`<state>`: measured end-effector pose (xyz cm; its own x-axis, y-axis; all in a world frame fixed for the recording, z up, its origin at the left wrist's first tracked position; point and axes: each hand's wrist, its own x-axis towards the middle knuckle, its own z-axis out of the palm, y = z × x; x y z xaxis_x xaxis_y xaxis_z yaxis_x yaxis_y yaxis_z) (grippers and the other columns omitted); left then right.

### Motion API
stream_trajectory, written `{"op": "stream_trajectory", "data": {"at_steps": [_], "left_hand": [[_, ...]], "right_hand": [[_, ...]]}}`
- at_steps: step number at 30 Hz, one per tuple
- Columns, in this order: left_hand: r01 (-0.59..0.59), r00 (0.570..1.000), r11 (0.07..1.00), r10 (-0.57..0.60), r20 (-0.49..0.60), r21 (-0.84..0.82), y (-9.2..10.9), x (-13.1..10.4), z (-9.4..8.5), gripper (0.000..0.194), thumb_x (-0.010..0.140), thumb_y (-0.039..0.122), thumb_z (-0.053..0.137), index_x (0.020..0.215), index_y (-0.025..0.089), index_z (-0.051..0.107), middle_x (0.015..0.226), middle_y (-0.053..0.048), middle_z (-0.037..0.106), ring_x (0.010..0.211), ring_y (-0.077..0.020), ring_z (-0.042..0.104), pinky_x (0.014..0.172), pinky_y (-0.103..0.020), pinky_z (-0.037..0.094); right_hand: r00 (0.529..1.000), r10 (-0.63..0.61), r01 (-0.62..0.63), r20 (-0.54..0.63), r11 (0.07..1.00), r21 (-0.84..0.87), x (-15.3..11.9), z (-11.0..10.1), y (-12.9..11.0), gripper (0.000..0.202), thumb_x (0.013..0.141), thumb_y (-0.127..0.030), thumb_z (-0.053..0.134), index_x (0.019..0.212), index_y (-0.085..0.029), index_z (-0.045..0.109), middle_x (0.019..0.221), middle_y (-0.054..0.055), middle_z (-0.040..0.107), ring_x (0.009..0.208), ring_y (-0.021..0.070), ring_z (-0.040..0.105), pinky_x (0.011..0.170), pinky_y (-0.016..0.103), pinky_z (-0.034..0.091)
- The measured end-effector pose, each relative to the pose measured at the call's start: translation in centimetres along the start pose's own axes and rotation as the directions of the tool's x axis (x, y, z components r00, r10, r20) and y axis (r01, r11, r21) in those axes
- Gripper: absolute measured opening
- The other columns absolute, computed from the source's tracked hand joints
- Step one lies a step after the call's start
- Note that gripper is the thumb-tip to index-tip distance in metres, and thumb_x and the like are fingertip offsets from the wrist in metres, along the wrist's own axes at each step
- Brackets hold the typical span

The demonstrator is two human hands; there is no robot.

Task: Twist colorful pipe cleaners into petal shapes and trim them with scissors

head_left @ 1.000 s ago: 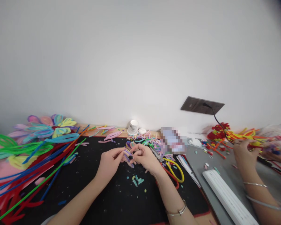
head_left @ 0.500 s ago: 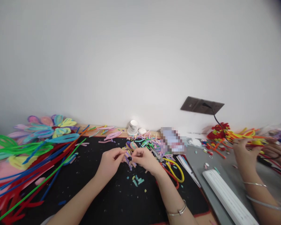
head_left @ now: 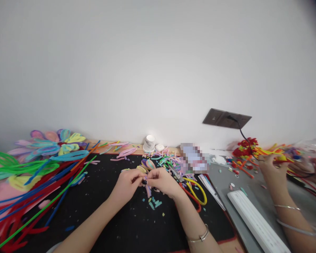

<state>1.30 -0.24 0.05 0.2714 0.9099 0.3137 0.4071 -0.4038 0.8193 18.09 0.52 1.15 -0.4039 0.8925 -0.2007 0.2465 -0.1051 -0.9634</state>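
Observation:
Over the black mat (head_left: 94, 207), my left hand (head_left: 130, 183) and my right hand (head_left: 160, 181) meet fingertip to fingertip. Both pinch a small purple fuzzy piece (head_left: 148, 190), which hangs down between them; its upper part is hidden by the fingers. Just behind the hands lie looped pastel fuzzy stems (head_left: 148, 164) in yellow, purple and peach. Small teal clippings (head_left: 155, 203) are scattered in front of the fingers.
Colourful fuzzy stems (head_left: 42, 186) cover the left side. Behind stand a white cup (head_left: 149, 143) and cut scraps (head_left: 168, 160). Pliers (head_left: 176, 174) and a yellow loop (head_left: 204, 195) are right of my hands. Another person's hands (head_left: 274, 175) work beyond a white bar (head_left: 256, 221).
My hands have shifted slightly down and closer together, with the purple piece still between the fingertips. The other person's hands have moved a little on the right.

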Motion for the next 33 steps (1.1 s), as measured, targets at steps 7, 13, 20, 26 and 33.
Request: {"op": "stream_trajectory", "data": {"at_steps": [7,13,20,26,33], "left_hand": [[0.201,0.979,0.934,-0.195,0.05,-0.295,0.29,0.01,0.52,0.013,0.073,0.023,0.053,0.067,0.015,0.061,0.064,-0.001,0.062,0.06,-0.0148,0.06,0.057,-0.023,0.048],[0.212,0.977,0.931,-0.21,0.041,-0.295,0.12,-0.01,0.59,0.014,0.073,0.026,0.054,0.071,0.015,0.063,0.068,-0.002,0.064,0.061,-0.0152,0.06,0.061,-0.025,0.049],[0.149,0.985,0.972,-0.161,-0.057,-0.18,-0.4,-0.24,0.48,0.015,0.075,0.027,0.054,0.071,0.016,0.064,0.065,-0.001,0.064,0.06,-0.0147,0.058,0.058,-0.024,0.047],[0.14,0.984,0.979,-0.155,-0.092,-0.149,-0.26,-0.19,0.33,0.017,0.074,0.028,0.055,0.07,0.017,0.066,0.067,-0.001,0.066,0.062,-0.0152,0.059,0.058,-0.023,0.046],[0.161,0.978,0.967,-0.183,-0.1,-0.195,-0.5,-0.09,0.31,0.017,0.073,0.031,0.058,0.07,0.017,0.068,0.071,-0.002,0.068,0.067,-0.0178,0.062,0.064,-0.027,0.051]], "right_hand": [[1.0,-0.031,0.031,0.003,0.999,-0.007,-0.17,-0.09,-0.15,0.009,0.069,-0.018,0.057,0.061,-0.013,0.057,0.042,-0.005,0.047,0.035,0.0042,0.035,0.034,0.015,0.022],[0.978,-0.202,0.201,-0.041,0.979,-0.038,0.08,-0.26,0.02,0.015,0.065,-0.02,0.066,0.054,-0.013,0.059,0.062,0.0,0.057,0.056,0.0082,0.048,0.052,0.019,0.037],[0.996,-0.093,0.093,-0.014,0.993,0.067,0.41,0.04,0.78,0.018,0.068,-0.028,0.066,0.06,-0.012,0.06,0.052,-0.001,0.057,0.046,0.0081,0.048,0.047,0.019,0.035],[0.994,-0.111,0.112,-0.02,0.989,0.099,0.38,0.31,0.54,0.02,0.068,-0.026,0.065,0.057,-0.012,0.057,0.046,-0.001,0.057,0.041,0.0075,0.049,0.043,0.017,0.033],[0.994,-0.103,0.109,-0.039,0.978,0.178,0.35,0.6,0.32,0.015,0.064,-0.023,0.065,0.056,-0.013,0.057,0.05,0.0,0.06,0.046,0.0107,0.056,0.05,0.021,0.043]]}}
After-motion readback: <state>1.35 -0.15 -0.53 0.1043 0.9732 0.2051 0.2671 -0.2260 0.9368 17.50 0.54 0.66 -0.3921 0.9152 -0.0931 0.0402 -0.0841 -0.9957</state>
